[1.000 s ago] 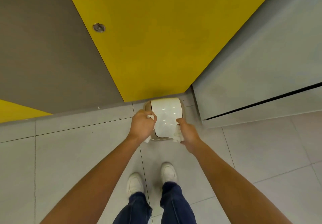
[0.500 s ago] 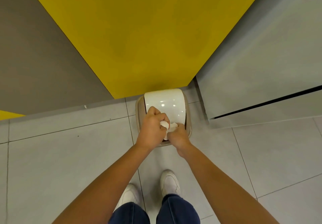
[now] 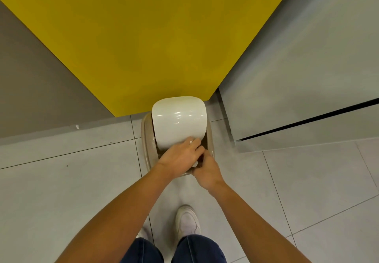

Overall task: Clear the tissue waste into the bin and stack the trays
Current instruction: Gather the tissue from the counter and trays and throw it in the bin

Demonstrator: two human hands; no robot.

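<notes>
A broad yellow panel (image 3: pixel 153 37) filled the top of the view, with a dull grey-brown wall (image 3: pixel 30 78) to its left and a pale grey cabinet front (image 3: pixel 307 58), crossed by one dark seam, to its right. Below them lay a floor (image 3: pixel 61 191) of large light grey tiles. The person stood on it in blue jeans (image 3: pixel 196 248), both bare forearms reaching forward. At the foot of the yellow panel, touching it, stood the beige bin (image 3: pixel 146 139), topped by a glossy white swing lid (image 3: pixel 178 119) tipped so that a dark gap showed along its near edge. The left hand (image 3: pixel 180 156) lay over that gap, its knuckles against the lid's lower edge and its fingers clenched round a white tissue wad (image 3: pixel 192 141). The right hand (image 3: pixel 207 172) sat just beside and partly under it, at the bin's near rim, its fingers curled on a smaller tissue scrap (image 3: pixel 194 163) held between the two hands; most of those fingers were hidden. One white shoe (image 3: pixel 187 219) showed below the hands.
</notes>
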